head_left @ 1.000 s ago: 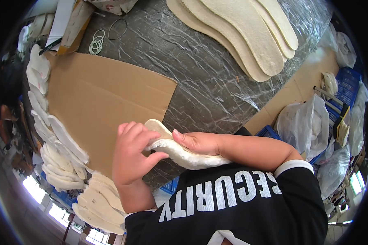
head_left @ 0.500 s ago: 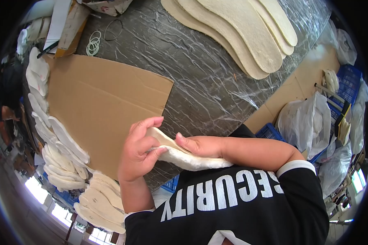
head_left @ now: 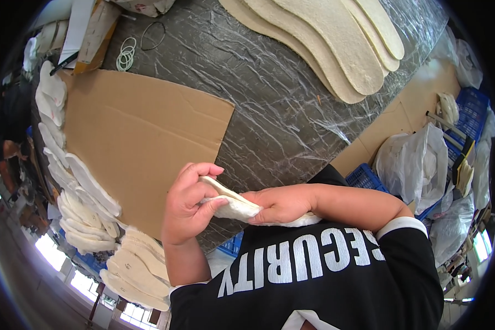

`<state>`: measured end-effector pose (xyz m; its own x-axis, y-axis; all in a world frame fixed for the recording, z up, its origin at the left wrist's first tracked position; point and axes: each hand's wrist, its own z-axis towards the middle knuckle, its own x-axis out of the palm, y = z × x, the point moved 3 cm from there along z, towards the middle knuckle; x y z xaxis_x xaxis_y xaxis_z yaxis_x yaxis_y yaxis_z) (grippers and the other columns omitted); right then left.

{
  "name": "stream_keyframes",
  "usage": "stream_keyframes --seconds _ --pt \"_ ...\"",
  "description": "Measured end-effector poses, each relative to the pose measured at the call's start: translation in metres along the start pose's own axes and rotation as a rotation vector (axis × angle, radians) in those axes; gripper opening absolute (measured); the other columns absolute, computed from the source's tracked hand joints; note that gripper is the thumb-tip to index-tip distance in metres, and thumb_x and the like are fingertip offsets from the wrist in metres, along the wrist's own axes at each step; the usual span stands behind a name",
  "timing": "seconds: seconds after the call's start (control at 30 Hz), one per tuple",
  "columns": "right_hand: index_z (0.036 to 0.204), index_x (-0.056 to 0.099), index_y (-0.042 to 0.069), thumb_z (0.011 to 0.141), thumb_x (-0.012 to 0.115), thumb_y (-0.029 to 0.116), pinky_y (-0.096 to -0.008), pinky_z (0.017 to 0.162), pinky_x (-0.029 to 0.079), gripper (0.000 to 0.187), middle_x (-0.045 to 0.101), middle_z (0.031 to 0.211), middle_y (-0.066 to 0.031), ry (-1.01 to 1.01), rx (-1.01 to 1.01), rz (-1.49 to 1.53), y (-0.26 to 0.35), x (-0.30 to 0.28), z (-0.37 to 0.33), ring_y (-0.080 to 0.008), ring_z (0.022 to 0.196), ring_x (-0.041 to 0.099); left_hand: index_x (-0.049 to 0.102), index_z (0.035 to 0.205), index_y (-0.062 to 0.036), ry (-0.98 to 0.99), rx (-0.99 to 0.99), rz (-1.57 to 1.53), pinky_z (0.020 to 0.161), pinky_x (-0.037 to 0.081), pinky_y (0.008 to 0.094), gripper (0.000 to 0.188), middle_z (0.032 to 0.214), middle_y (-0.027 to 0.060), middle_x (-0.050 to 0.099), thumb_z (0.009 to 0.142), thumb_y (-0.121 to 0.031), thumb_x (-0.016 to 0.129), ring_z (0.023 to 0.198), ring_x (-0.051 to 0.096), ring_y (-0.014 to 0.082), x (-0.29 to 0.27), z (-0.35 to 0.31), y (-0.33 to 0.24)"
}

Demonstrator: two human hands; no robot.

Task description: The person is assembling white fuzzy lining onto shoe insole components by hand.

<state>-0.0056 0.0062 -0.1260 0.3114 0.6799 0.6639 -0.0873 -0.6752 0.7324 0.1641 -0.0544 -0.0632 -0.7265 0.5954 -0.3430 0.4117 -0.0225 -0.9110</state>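
Observation:
A fleecy white insole (head_left: 234, 209) with a beige side is held in front of my chest. My left hand (head_left: 190, 201) pinches its left end, thumb underneath and fingers over the top. Around its middle, my right hand (head_left: 278, 203) is closed with the thumb on the white pile, and this hand hides part of the insole. The insole's right end sticks out below my right wrist. Beyond my hands, several large beige insoles (head_left: 335, 44) lie overlapped at the far side of the table.
Brown cardboard (head_left: 143, 137) covers the table's left part, with white insoles (head_left: 91, 181) along its edge and stacked insoles (head_left: 135, 269) nearer me. Pale green rings (head_left: 126, 55) lie behind it. Right of the table stand a blue crate (head_left: 366, 179) and a filled plastic bag (head_left: 415, 165).
My right thumb has moved from the insole's beige side to its white fleecy side, and the right hand now wraps the middle. My left hand keeps its pinch.

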Motion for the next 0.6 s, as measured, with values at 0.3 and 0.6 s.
stream_keyframes --seconds 0.3,0.6 --pt "0.142 0.030 0.000 0.089 0.050 0.013 -0.0389 0.099 0.039 0.058 0.050 0.126 -0.0213 0.004 -0.059 -0.137 0.0042 0.0019 -0.0044 -0.0307 0.117 0.050 0.061 0.073 -0.0018 -0.001 -0.058 -0.047 0.066 0.044 0.0312 0.015 0.094 0.0126 0.061 0.071 -0.005 0.076 0.082 0.055 0.0220 0.0020 -0.0027 -0.0027" --pt "0.141 0.032 0.002 0.090 0.048 0.014 -0.0378 0.097 0.040 0.055 0.053 0.119 -0.0203 0.080 -0.051 -0.048 0.0021 0.0006 -0.0031 -0.0282 0.111 0.053 0.062 0.072 -0.0042 -0.013 -0.037 0.019 0.067 0.042 0.0327 0.017 0.087 0.0079 0.062 0.070 -0.011 0.078 0.077 0.054 0.0223 0.0014 -0.0026 -0.0038"
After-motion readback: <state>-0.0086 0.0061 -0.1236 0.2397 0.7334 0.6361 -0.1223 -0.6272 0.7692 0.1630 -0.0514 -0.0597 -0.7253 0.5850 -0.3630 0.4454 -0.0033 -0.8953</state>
